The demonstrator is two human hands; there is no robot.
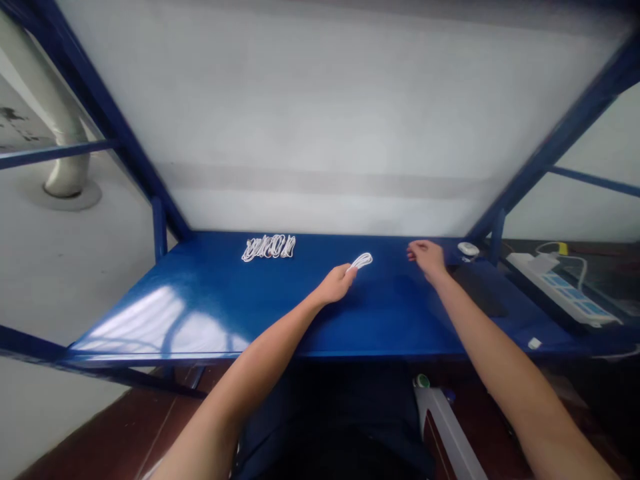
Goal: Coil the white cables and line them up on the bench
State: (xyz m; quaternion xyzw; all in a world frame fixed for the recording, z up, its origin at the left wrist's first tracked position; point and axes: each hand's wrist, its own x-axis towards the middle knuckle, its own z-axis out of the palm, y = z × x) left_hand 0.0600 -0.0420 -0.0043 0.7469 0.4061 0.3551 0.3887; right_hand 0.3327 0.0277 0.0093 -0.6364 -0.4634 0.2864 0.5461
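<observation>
My left hand [338, 284] is closed around one end of a coiled white cable [362, 260], holding it above the middle of the blue table [300, 313]. The cable's loops stick out past my thumb and fingers, to the right. Farther right, over the table's back part, my right hand [427, 257] has its fingers curled together. Whatever may be between those fingertips is hidden or too small to name. Along the back edge, left of both hands, lies a row of several bundled white cables [269, 247].
A white round object [468, 250] lies at the back right, near a dark flat pad [480, 291] partly behind my right forearm. A small white piece [535, 343] lies near the front right edge. Beyond the table's right side is a white power strip [565, 290]. Blue frame posts [159, 230] flank the table.
</observation>
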